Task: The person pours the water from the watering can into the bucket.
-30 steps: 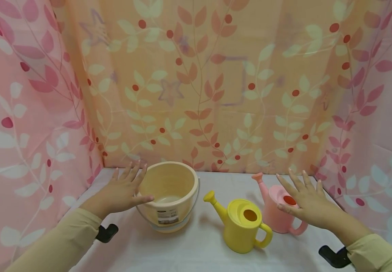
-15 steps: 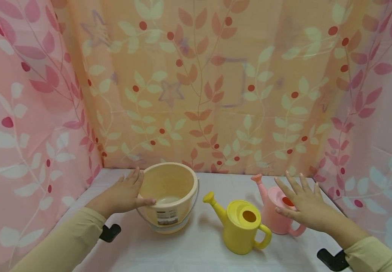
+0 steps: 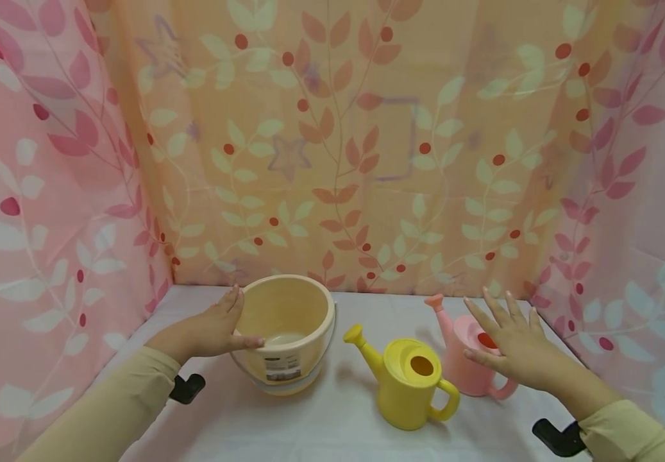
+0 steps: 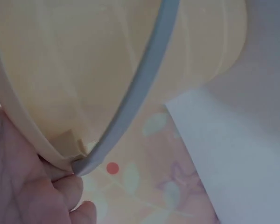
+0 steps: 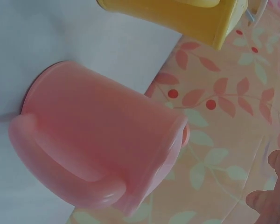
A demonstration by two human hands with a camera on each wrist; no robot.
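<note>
A cream bucket (image 3: 294, 362) with a grey handle (image 4: 140, 77) stands upright left of the middle. My left hand (image 3: 208, 330) rests at the left side of its rim, fingers fairly straight and together, thumb extended along the near rim. In the left wrist view the fingers touch the rim beside the handle's joint. My right hand (image 3: 522, 346) hovers with spread fingers over the right side of a pink watering can (image 3: 462, 359), apart from it as far as I can see. Left of that can stands a yellow watering can (image 3: 410, 391), with its spout toward the bucket.
The things stand on a white-covered table (image 3: 309, 430). An orange patterned curtain (image 3: 332, 160) closes the back, and pink leafy curtains (image 3: 61, 212) flank both sides. Black wrist mounts (image 3: 188, 388) sit below the sleeves.
My left hand has come down onto the bucket's rim, its spread fingers drawing together. My right hand has hardly moved. Bucket and cans stay in place.
</note>
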